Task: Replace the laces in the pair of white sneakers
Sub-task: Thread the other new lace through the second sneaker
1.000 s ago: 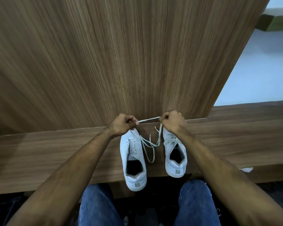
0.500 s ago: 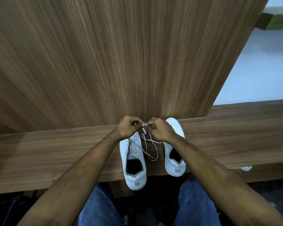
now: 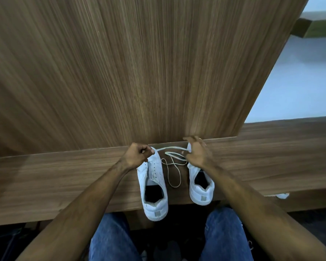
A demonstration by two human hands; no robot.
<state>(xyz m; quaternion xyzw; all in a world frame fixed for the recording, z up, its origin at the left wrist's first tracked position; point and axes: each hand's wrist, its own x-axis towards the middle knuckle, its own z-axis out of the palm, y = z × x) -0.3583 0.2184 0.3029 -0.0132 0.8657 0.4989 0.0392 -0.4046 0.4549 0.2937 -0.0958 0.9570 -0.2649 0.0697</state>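
Observation:
Two white sneakers stand side by side on a wooden ledge (image 3: 64, 178), heels toward me: the left sneaker (image 3: 152, 185) overhangs the front edge, the right sneaker (image 3: 200, 187) sits a little farther back. A white lace (image 3: 172, 166) stretches between my hands and hangs in loops onto the ledge between the shoes. My left hand (image 3: 137, 156) is fisted over the left shoe's toe, pinching one end of the lace. My right hand (image 3: 197, 153) covers the right shoe's toe and holds the lace with some fingers spread.
A tall wooden panel (image 3: 139, 72) rises directly behind the ledge. A pale floor (image 3: 294, 91) shows at the right. A small white object (image 3: 282, 195) peeks out at the ledge's front right edge. My knees in blue jeans (image 3: 224, 236) are below the ledge.
Half a second ago my hands met between the shoes; they have now drawn apart again, pulling the lace taut between them. The shoes have stayed in place.

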